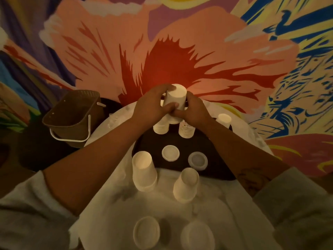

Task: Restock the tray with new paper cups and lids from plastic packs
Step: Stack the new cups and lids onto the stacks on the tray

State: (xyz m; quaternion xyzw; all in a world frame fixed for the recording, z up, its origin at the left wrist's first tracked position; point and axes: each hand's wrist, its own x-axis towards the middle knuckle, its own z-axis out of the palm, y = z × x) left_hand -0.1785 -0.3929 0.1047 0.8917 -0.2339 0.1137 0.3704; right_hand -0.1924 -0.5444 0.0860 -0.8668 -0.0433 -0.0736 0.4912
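Painted wall (180,51): rises behind my grip, beyond everything else.

White cloth (126,219): spreads from below my forearms back toward my body.

Dark tray (214,143): lies directly under my grip and reaches toward me, its near edge on the cloth.

Brown basket (72,114): stands well to the left of my grip, off the tray, white handle hanging down.

Left hand (151,105) and right hand (194,112): both are curled round one upturned paper cup (175,96), thumbs pressed across its near side. The cup is base-up over the far end of the tray.

Two cups (161,128): stand on the tray just beneath my grip, side by side. A further cup (224,119) stands to the right of my right wrist.

Two upturned cup stacks (144,170): stand on the cloth between my forearms, nearer to me than the grip.

Two lids (170,153): lie flat on the tray, between the grip and those stacks.

Two round white items (146,232): lie nearest my body; I cannot tell cup from lid.
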